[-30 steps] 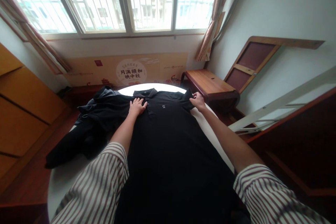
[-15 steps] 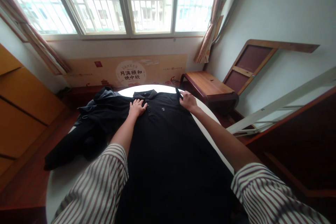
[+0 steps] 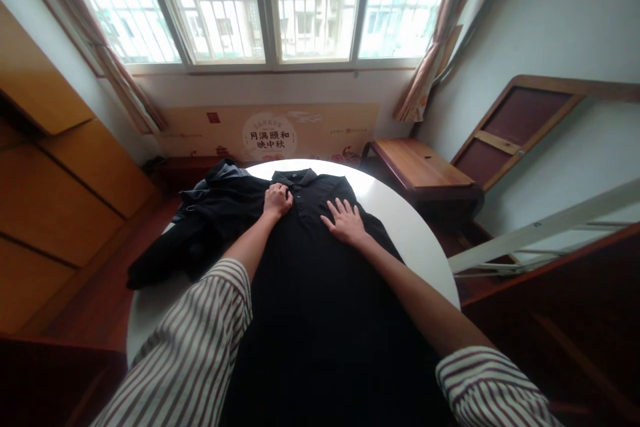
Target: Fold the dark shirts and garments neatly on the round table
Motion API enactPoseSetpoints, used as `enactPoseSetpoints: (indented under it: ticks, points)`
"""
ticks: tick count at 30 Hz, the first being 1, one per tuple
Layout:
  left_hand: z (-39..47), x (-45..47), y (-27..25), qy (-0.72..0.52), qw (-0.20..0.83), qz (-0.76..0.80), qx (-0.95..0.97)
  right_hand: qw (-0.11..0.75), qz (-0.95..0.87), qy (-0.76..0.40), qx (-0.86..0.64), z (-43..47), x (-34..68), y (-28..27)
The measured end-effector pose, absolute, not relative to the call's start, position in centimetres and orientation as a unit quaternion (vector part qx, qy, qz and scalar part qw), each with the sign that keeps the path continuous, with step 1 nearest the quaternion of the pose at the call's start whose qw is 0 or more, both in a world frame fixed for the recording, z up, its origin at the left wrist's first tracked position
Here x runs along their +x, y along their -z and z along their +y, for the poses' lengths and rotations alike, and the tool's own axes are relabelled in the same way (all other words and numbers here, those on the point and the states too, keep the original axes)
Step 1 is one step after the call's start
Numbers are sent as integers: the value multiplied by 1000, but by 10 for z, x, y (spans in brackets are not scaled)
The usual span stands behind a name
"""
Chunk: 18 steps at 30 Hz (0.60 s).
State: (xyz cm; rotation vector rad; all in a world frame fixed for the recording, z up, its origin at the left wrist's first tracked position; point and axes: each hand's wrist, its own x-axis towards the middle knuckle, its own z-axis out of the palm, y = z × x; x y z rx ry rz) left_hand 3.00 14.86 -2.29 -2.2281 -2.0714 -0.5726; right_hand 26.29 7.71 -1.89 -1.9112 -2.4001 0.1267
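Note:
A black polo shirt (image 3: 320,293) lies spread front side up, its collar at the far end and its lower part running down toward me. My left hand (image 3: 278,200) is at the shirt's left shoulder beside the collar, fingers curled in on the cloth. Flat on the right side of the chest rests my right hand (image 3: 346,221), with its fingers spread and nothing held. The right sleeve lies folded in toward the shirt's body.
The shirt covers much of a round white table (image 3: 425,240). Left of it lies a pile of dark clothes (image 3: 200,227). Beyond stand a low wooden bench (image 3: 425,163) and a window wall. Orange cabinets (image 3: 75,180) line the left side.
My right hand has let go of the shirt's right shoulder edge and now lies flat on the chest. My left fingers, flat before, are now curled. The view has turned slightly left.

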Motion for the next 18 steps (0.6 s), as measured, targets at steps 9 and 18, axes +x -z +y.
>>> enactPoseSetpoints:
  ticks: [9, 18]
  points:
    - [94, -49, -51, 231, 115, -746, -614, 47, -781, -39, -621, 81, 264, 27]
    - [27, -136, -87, 186, -46, -862, -469, 69, -783, -32, -617, 80, 265, 29]
